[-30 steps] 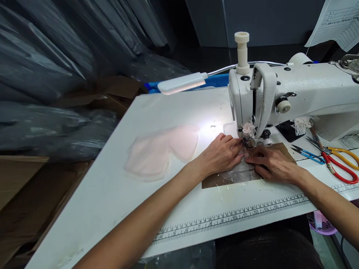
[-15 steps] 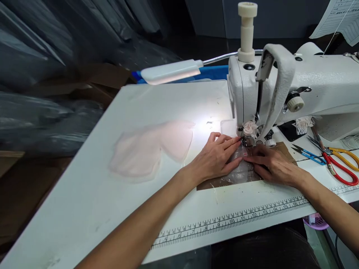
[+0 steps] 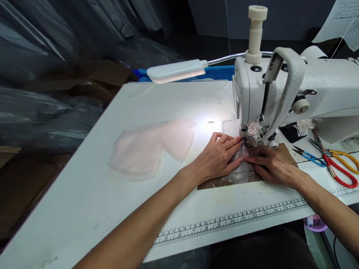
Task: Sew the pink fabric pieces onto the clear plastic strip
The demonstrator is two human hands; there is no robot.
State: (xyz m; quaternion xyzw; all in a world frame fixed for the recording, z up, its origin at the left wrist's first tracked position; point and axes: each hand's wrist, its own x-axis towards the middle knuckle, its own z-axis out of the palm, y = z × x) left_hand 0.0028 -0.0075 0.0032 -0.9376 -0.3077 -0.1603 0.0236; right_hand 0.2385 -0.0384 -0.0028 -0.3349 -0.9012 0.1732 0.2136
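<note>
My left hand (image 3: 220, 155) lies flat on a piece of sheer whitish fabric (image 3: 238, 175), its fingers stretched toward the presser foot (image 3: 249, 142) of a white sewing machine (image 3: 333, 82). On the other side of the foot, my right hand (image 3: 273, 164) has its fingers bent and closed at the fabric's edge, with the index finger pointing left. The two hands almost meet just in front of the needle area. Beneath the fabric is a brown board (image 3: 213, 184). A small pale pink fabric flower (image 3: 254, 128) sits on the machine by the needle.
Pale pink sheer pieces (image 3: 151, 147) lie on the white table (image 3: 92, 201) to the left. Blue thread snips (image 3: 310, 156) and red- and yellow-handled scissors (image 3: 340, 170) rest at right. A lamp (image 3: 176, 71) lights the table; a printed ruler (image 3: 232, 223) runs along the front edge.
The head view has shifted a little, so the machine appears slightly farther right and lower. Both hands keep nearly the same place and pose at the presser foot.
</note>
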